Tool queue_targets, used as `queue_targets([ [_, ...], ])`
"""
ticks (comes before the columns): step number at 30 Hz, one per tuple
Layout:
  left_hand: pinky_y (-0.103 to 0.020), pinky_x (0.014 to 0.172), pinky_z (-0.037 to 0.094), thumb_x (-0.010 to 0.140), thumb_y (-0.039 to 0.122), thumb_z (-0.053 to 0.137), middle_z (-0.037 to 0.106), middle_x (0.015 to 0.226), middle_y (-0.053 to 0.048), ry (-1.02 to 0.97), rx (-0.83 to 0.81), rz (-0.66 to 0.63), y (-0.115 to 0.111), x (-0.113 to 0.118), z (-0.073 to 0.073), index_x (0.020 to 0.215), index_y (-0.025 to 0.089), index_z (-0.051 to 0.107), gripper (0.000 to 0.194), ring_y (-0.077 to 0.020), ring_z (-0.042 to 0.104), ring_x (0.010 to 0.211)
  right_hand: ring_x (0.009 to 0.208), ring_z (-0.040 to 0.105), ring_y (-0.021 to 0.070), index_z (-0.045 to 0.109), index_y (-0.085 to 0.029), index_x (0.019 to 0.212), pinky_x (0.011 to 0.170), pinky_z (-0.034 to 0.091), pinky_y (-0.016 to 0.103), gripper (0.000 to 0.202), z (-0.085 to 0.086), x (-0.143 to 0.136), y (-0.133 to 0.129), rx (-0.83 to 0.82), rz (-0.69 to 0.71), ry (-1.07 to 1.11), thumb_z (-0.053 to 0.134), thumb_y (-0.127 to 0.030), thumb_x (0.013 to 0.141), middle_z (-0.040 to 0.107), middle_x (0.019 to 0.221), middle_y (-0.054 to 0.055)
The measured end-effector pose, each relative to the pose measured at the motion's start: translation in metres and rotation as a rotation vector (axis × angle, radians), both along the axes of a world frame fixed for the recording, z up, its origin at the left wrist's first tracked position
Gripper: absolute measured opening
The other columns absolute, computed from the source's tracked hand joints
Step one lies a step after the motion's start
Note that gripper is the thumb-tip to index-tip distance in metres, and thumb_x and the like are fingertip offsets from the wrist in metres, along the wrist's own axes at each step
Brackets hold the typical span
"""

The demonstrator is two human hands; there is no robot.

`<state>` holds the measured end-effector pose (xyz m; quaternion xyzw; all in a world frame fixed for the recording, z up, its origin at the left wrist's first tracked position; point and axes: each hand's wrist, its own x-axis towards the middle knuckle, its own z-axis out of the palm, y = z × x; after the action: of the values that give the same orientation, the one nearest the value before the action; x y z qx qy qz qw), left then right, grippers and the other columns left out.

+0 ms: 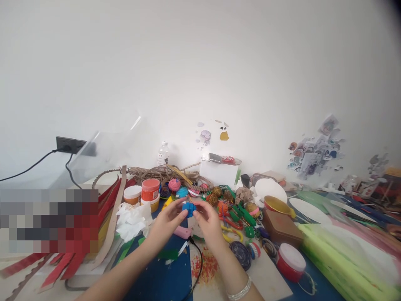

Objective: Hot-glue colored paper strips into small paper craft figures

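A small bright-blue craft piece [189, 209] with a bumpy outline is held up between both hands above the table. My left hand [172, 216] pinches it from the left with thumb and fingers. From the right, my right hand [205, 215] grips its other side the same way, and a beaded bracelet circles that wrist. Just below the hands lies a pink tool [182, 232], likely a glue gun, with a black cable [200, 259] running toward me. Its front part is hidden behind my left hand. The exact kind of the blue piece cannot be made out.
Paint jars [150, 190] and crumpled white tissue [133, 219] stand left. Red strips [70, 265] lie farther left. Colourful coiled crafts crowd the middle and right, near a brown box [282, 228], a red jar [290, 262] and a green tissue pack [347, 261]. A bottle [163, 154] stands behind.
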<state>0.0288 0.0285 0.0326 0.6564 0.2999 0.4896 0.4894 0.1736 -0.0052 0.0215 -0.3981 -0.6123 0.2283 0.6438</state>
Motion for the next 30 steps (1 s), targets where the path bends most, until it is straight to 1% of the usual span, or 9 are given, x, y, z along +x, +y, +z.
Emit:
queue_targets([
  [4, -0.041, 0.086, 0.051, 0.072, 0.045, 0.059, 0.064, 0.113, -0.011, 0.017, 0.006, -0.058, 0.001, 0.002, -0.003, 0.115, 0.014, 0.055, 0.053, -0.0269, 0.06, 0.102, 0.095, 0.062, 0.0215, 0.057, -0.021, 0.093, 0.085, 0.049, 0.036, 0.023, 0.002, -0.004, -0.001, -0.028, 0.088, 0.138, 0.06, -0.038, 0.078, 0.064, 0.099, 0.007],
  [7, -0.041, 0.094, 0.046, 0.074, 0.041, 0.059, 0.063, 0.115, -0.01, -0.028, 0.069, -0.011, 0.002, 0.003, -0.006, 0.114, 0.015, 0.054, 0.048, -0.0256, 0.057, 0.108, 0.097, 0.06, 0.0219, 0.058, -0.02, 0.089, 0.085, 0.049, 0.036, 0.019, 0.002, -0.005, -0.001, -0.014, 0.127, 0.084, 0.06, -0.036, 0.078, 0.062, 0.102, 0.008],
  [8, -0.041, 0.094, 0.046, 0.074, 0.039, 0.059, 0.062, 0.117, -0.01, -0.033, 0.089, 0.01, 0.003, 0.002, -0.008, 0.115, 0.016, 0.053, 0.047, -0.0251, 0.057, 0.109, 0.098, 0.059, 0.0216, 0.059, -0.02, 0.089, 0.085, 0.048, 0.035, 0.018, 0.002, -0.004, -0.001, -0.007, 0.104, 0.045, 0.058, -0.034, 0.079, 0.061, 0.102, 0.008],
  [10, -0.042, 0.092, 0.047, 0.075, 0.036, 0.059, 0.06, 0.119, -0.01, 0.006, 0.136, 0.05, 0.006, 0.001, -0.013, 0.116, 0.018, 0.051, 0.045, -0.0242, 0.059, 0.105, 0.096, 0.058, 0.0203, 0.059, -0.02, 0.091, 0.084, 0.048, 0.034, 0.016, 0.003, -0.002, -0.001, 0.014, 0.01, -0.027, 0.054, -0.031, 0.081, 0.06, 0.1, 0.008],
  [13, -0.042, 0.09, 0.048, 0.075, 0.028, 0.058, 0.06, 0.117, -0.009, 0.131, 0.28, 0.146, 0.009, -0.001, -0.018, 0.115, 0.021, 0.05, 0.042, -0.0226, 0.059, 0.102, 0.089, 0.057, 0.0186, 0.058, -0.02, 0.088, 0.078, 0.048, 0.031, 0.011, 0.004, 0.002, -0.002, 0.082, -0.123, -0.099, 0.051, -0.026, 0.083, 0.059, 0.093, 0.006],
  [16, -0.04, 0.088, 0.048, 0.073, 0.021, 0.058, 0.061, 0.112, -0.006, 0.248, 0.436, 0.213, 0.008, -0.003, -0.018, 0.11, 0.023, 0.053, 0.038, -0.0217, 0.058, 0.102, 0.086, 0.056, 0.0188, 0.058, -0.021, 0.081, 0.075, 0.047, 0.031, 0.008, 0.006, 0.002, -0.002, 0.133, -0.17, -0.191, 0.051, -0.021, 0.083, 0.058, 0.088, 0.005],
  [20, -0.041, 0.087, 0.049, 0.071, 0.015, 0.057, 0.062, 0.108, -0.007, 0.311, 0.577, 0.224, 0.004, -0.002, -0.014, 0.108, 0.023, 0.054, 0.037, -0.0221, 0.058, 0.101, 0.086, 0.054, 0.0198, 0.058, -0.021, 0.079, 0.076, 0.045, 0.033, 0.009, 0.005, 0.0, -0.003, 0.191, -0.239, -0.335, 0.051, -0.016, 0.082, 0.057, 0.087, 0.005],
  [25, -0.042, 0.087, 0.049, 0.072, 0.013, 0.054, 0.062, 0.11, -0.008, 0.374, 0.641, 0.215, 0.002, -0.002, -0.014, 0.11, 0.023, 0.054, 0.039, -0.0231, 0.057, 0.104, 0.083, 0.052, 0.0195, 0.055, -0.02, 0.077, 0.073, 0.043, 0.032, 0.011, 0.005, -0.002, -0.006, 0.19, -0.35, -0.452, 0.048, -0.014, 0.083, 0.056, 0.084, 0.004],
  [30, -0.043, 0.089, 0.049, 0.072, 0.014, 0.053, 0.062, 0.109, -0.009, 0.4, 0.681, 0.242, 0.002, -0.003, -0.014, 0.108, 0.023, 0.055, 0.038, -0.024, 0.058, 0.104, 0.081, 0.051, 0.0199, 0.052, -0.021, 0.076, 0.072, 0.042, 0.032, 0.014, 0.002, -0.005, -0.004, 0.197, -0.405, -0.521, 0.045, -0.013, 0.084, 0.055, 0.082, 0.004],
])
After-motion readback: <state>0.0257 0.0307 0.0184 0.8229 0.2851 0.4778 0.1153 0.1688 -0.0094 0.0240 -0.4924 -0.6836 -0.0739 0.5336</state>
